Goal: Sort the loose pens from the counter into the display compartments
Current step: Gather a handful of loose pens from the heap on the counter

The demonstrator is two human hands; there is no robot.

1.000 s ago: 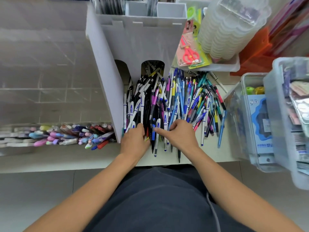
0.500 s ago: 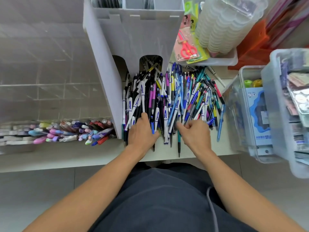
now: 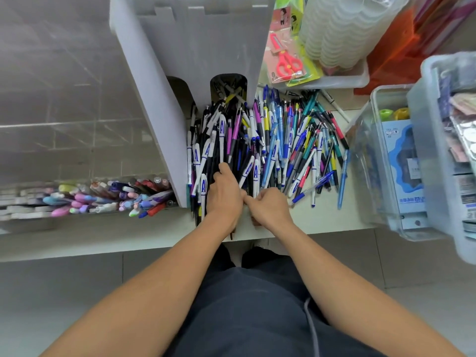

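We see a large heap of loose pens (image 3: 268, 145) spread over the pale bench (image 3: 322, 215), reaching from the foot of the grey display stand (image 3: 195, 47) out to the right; several pens run back into the stand's right arched opening (image 3: 228, 86), while the left arched opening (image 3: 180, 94) looks dark and we cannot tell what it holds. Our left hand (image 3: 224, 199) lies on the near left part of the heap, fingers curled down among the dark and white-barrelled pens; it seems to grip a few of them, though the pens under the palm are hidden. Our right hand (image 3: 269, 207) sits just beside it at the near edge of the heap, thumb and forefinger pinched together towards the left hand; we cannot tell for certain what it pinches, since the fingers cover it. The two hands touch or nearly touch at the fingertips. To the left of the stand, a clear compartment (image 3: 77, 155) holds a row of pastel and coloured markers (image 3: 113, 198) lying flat. Behind the heap, packaged red scissors (image 3: 287, 61) lean beside a stack of clear plastic containers (image 3: 342, 29); to the right stand clear storage bins (image 3: 391, 161) holding a blue box (image 3: 407, 166).
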